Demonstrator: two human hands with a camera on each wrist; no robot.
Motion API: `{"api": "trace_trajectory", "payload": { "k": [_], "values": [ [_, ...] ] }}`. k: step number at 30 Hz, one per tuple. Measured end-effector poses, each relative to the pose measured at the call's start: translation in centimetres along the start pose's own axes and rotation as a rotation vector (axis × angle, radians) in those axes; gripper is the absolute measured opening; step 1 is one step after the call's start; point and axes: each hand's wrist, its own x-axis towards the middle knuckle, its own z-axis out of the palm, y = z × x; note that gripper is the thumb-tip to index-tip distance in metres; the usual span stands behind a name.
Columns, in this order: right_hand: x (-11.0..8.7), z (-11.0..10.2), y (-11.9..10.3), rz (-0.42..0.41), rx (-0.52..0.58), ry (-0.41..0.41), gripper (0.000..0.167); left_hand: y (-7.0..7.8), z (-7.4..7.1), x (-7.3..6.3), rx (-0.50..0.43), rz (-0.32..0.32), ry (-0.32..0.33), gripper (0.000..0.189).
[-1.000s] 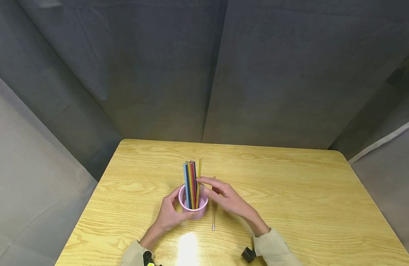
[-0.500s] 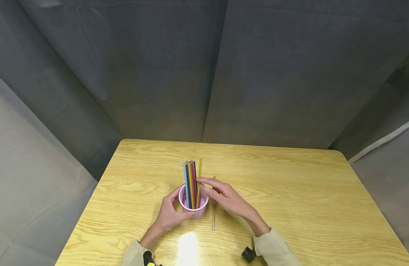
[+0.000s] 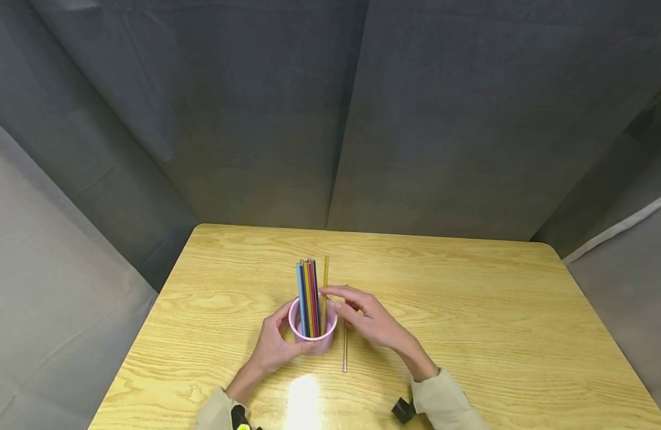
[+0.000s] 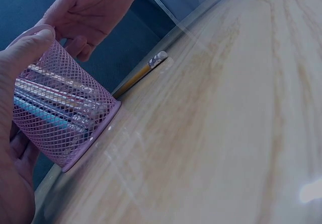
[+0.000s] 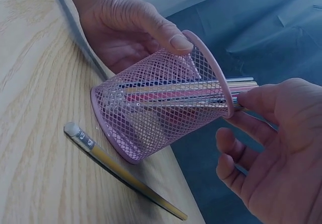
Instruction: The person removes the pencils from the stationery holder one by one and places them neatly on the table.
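A pink mesh pencil cup (image 3: 325,345) stands upright on the table, and my left hand (image 3: 273,345) grips it round the side, thumb near the rim. Several coloured pencils (image 3: 308,292), light blue, dark, yellow and red, lean together at the cup's left side. A separate yellow pencil (image 3: 326,276) stands nearly upright at their right, inside the cup. My right hand (image 3: 378,322) pinches it between thumb and index finger just above the rim, the other fingers loosely bent. In the right wrist view the mesh (image 5: 156,100) partly hides the pencils' lower ends.
Another yellow pencil (image 5: 126,176) with a white eraser lies on the wooden table (image 3: 470,310), just right of the cup and partly under my right hand. Grey curtains (image 3: 443,119) hang behind the table and at both sides. A bright reflection shows near the front.
My right hand has shifted slightly right, and the separate yellow pencil has tipped a little away from the bundle, more upright. My left hand and the cup have stayed put.
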Motion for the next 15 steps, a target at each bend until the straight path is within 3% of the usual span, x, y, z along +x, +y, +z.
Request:
{"api": "trace_trajectory", "payload": {
  "k": [15],
  "values": [
    [-0.1, -0.5, -1.1, -0.071, -0.106, 0.087, 0.03, 0.0, 0.0, 0.1, -0.002, -0.013, -0.006, 0.088]
  ]
}}
